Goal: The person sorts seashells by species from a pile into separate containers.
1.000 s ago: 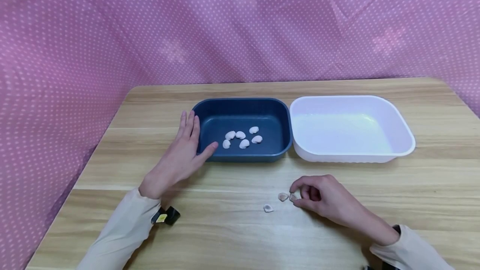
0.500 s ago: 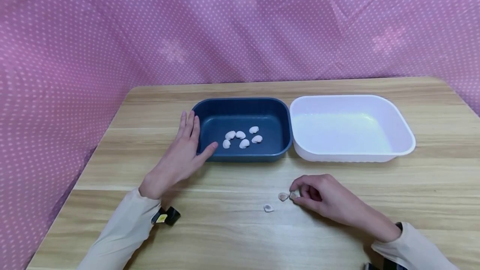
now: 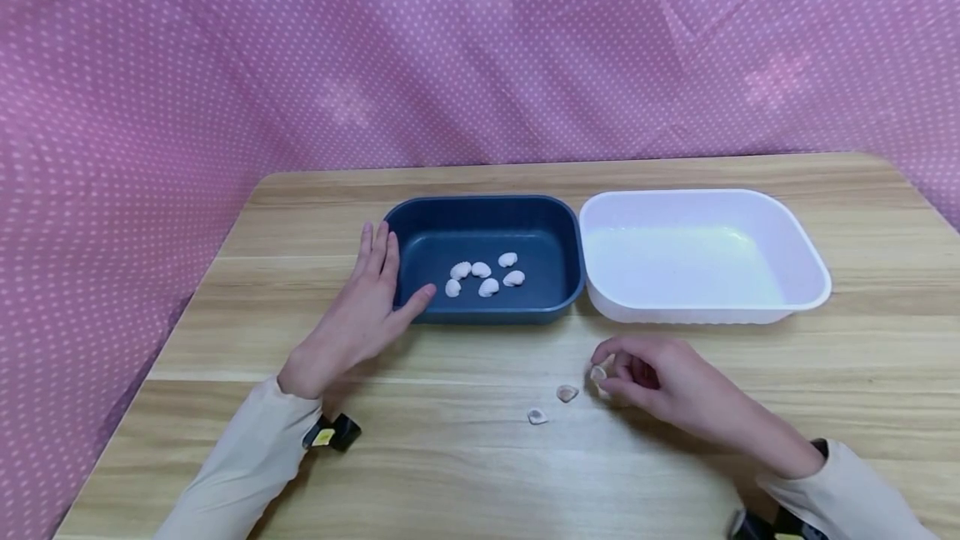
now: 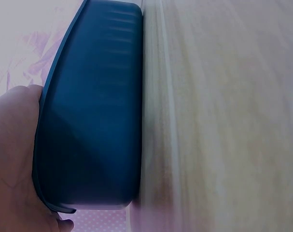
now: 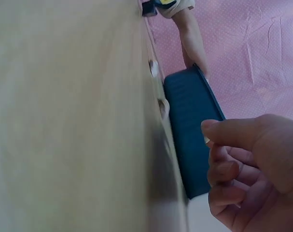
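My right hand (image 3: 663, 386) pinches a small seashell (image 3: 597, 373) between thumb and forefinger, a little above the table; only a pale edge of it shows in the right wrist view. To its left, two more shells lie on the wood, a brownish one (image 3: 567, 393) and a grey-white one (image 3: 537, 416). My left hand (image 3: 356, 319) rests against the left end of the dark blue tray (image 3: 487, 317), fingers straight along the rim and thumb over the front edge. Several white ribbed seashells (image 3: 488, 287) lie inside that tray. In the left wrist view the tray's outer wall (image 4: 93, 111) fills much of the frame.
A white tray (image 3: 697, 315) stands right beside the blue one, their rims touching or nearly so. Both sit on a wood-grain table (image 3: 450, 473). Behind the table hangs a pink dotted cloth (image 3: 480, 65).
My right hand has lifted the seashell off the table and shifted slightly right and away from me, apart from the brownish shell. The left hand and trays have stayed put.
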Action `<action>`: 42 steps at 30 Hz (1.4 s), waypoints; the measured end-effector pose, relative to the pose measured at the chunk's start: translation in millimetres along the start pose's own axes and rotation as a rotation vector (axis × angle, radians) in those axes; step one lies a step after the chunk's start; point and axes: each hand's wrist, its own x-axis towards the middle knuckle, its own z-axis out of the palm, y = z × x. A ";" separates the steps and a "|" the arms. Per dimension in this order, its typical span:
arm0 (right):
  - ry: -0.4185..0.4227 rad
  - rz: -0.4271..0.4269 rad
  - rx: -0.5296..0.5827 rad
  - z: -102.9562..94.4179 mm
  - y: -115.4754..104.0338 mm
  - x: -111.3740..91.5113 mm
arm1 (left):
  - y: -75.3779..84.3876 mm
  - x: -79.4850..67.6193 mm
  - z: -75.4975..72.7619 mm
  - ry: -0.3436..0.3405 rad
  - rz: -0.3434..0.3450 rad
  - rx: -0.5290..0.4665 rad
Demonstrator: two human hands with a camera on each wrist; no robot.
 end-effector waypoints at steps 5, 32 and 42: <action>0.095 -0.083 -0.012 -14.0 -1.7 -3.2 | 1.3 1.9 0.0 -0.007 0.007 0.007; 0.265 0.143 -0.214 -96.4 65.4 25.5 | 11.4 11.0 -1.6 -0.041 0.039 0.119; 0.179 0.218 -0.285 -103.1 85.3 40.9 | 11.7 10.8 -2.3 -0.026 0.050 0.104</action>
